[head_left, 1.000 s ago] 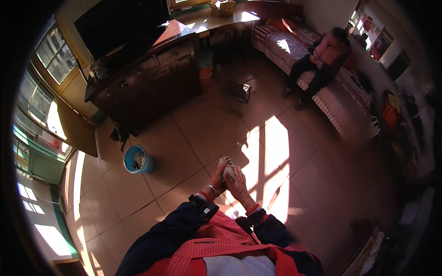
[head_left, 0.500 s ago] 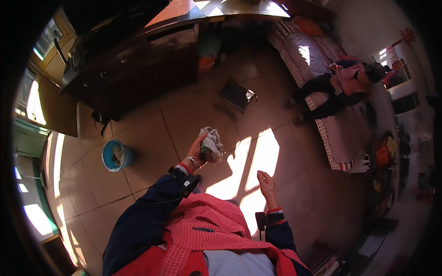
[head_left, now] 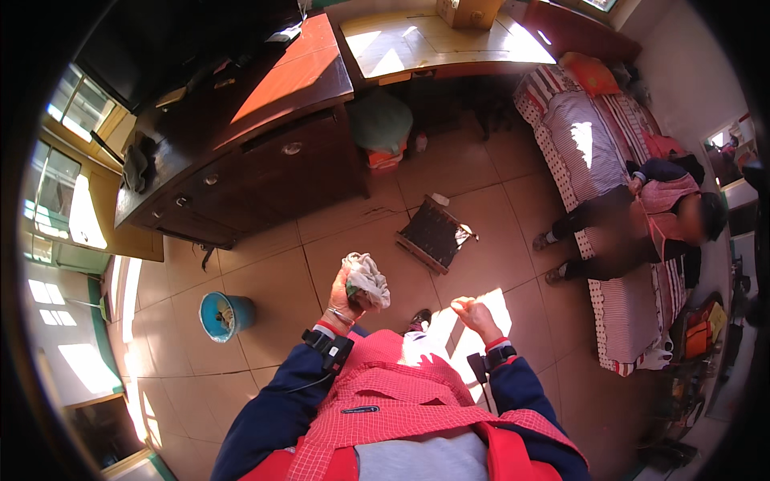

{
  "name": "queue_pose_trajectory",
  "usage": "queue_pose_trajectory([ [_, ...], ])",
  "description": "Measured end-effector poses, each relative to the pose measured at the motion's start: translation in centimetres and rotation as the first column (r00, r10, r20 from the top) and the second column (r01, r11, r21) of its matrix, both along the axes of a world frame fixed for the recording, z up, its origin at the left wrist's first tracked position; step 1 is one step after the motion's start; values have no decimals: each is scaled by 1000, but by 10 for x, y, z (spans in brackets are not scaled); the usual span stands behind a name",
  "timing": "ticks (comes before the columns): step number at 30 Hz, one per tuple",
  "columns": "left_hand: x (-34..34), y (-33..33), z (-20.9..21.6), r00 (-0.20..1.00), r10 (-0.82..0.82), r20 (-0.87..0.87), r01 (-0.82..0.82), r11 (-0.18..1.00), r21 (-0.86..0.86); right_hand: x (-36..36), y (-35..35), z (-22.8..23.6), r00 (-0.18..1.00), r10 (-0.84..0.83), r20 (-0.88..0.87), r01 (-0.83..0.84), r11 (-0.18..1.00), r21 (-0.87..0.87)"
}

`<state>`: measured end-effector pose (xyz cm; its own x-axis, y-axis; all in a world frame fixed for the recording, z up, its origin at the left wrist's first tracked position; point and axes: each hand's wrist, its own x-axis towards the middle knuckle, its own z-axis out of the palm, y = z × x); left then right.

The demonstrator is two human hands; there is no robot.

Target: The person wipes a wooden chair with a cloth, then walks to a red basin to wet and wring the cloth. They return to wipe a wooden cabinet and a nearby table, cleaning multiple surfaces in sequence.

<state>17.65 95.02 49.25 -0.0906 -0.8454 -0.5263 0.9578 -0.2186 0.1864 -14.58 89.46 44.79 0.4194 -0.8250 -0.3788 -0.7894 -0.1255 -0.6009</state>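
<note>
1. Above the tiled floor point(head_left: 269, 276), I see a crumpled cloth point(head_left: 368, 280) bunched in the left hand point(head_left: 342, 298), fingers wrapped around its side.
2. Apart from it, the right hand point(head_left: 479, 316) has its fingers curled narrow, nothing visible in them.
3. The cloth looks gathered, not yet set down; the blue bucket point(head_left: 244, 311) already holds something pale point(head_left: 224, 314).

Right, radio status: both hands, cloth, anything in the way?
Left hand gripping crumpled cloth. Right hand curled, nothing visible inside. Dark wooden object ahead, blue bucket left, neither touching hands.
</note>
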Motion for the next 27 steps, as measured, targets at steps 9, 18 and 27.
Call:
queue_pose_trajectory([
  [9, 18, -144, -35, 995, 99, 19, -100, 994, 47, 100, -197, -21, 990, 132, -52, -108, 937, 332],
  [18, 41, -312, -146, 908, 28, -418, -114, 977, -182, 132, -332, -216, 885, 191, -424, -70, 956, 285],
  [27, 14, -357, -340, 997, 53, -62, -44, 990, 130, 112, -347, -389, 950, 238, -201, -239, 971, 23],
])
